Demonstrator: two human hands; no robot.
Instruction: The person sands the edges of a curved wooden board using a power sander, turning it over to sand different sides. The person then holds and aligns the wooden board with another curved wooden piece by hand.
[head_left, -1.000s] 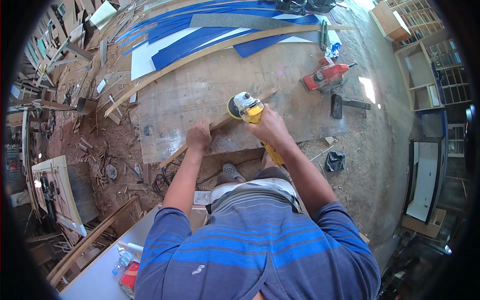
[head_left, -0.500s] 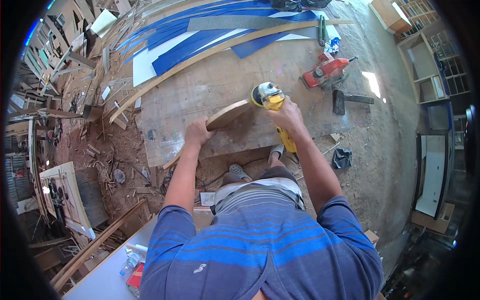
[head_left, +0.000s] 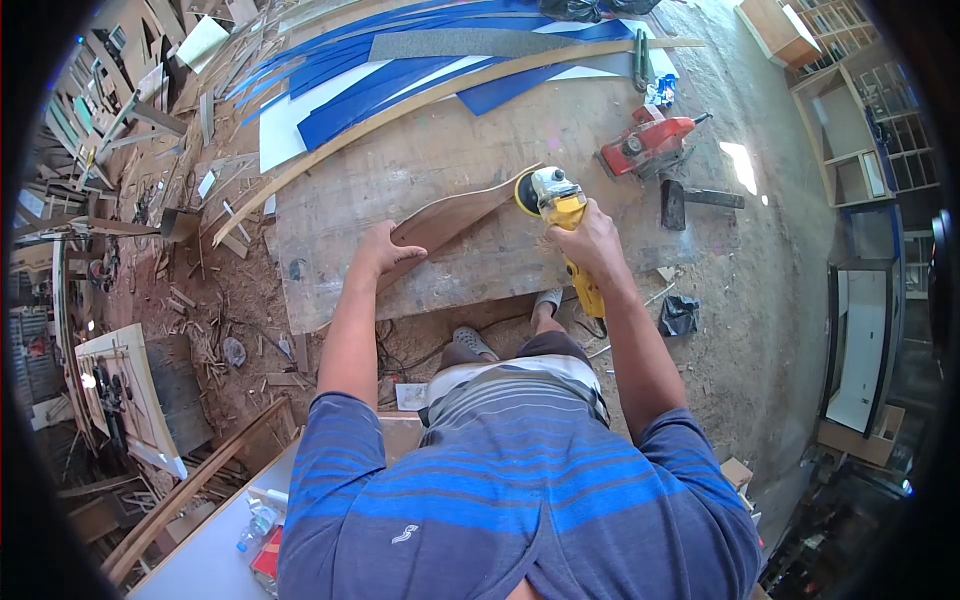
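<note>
A curved brown wooden board (head_left: 455, 222) stands on its edge on the plywood worktop (head_left: 440, 165), its thin pale upper edge showing. My left hand (head_left: 383, 250) grips the board's left end, the thumb laid across its near face and the other fingers largely hidden behind. My right hand (head_left: 592, 240) is closed around a yellow angle grinder (head_left: 565, 205) with a round disc (head_left: 525, 193) at its head. The disc is at the board's right end; whether it touches the wood I cannot tell.
A red power planer (head_left: 645, 148) and a hammer (head_left: 690, 203) lie on the worktop to the right. Blue and white strips (head_left: 370, 100) and a long curved wooden strip (head_left: 400, 115) lie across the far side. Wood scraps litter the ground at left.
The board has turned, so more of its near face shows. My left hand has shifted slightly left with its thumb stretched out. The grinder has moved a little right and toward me.
</note>
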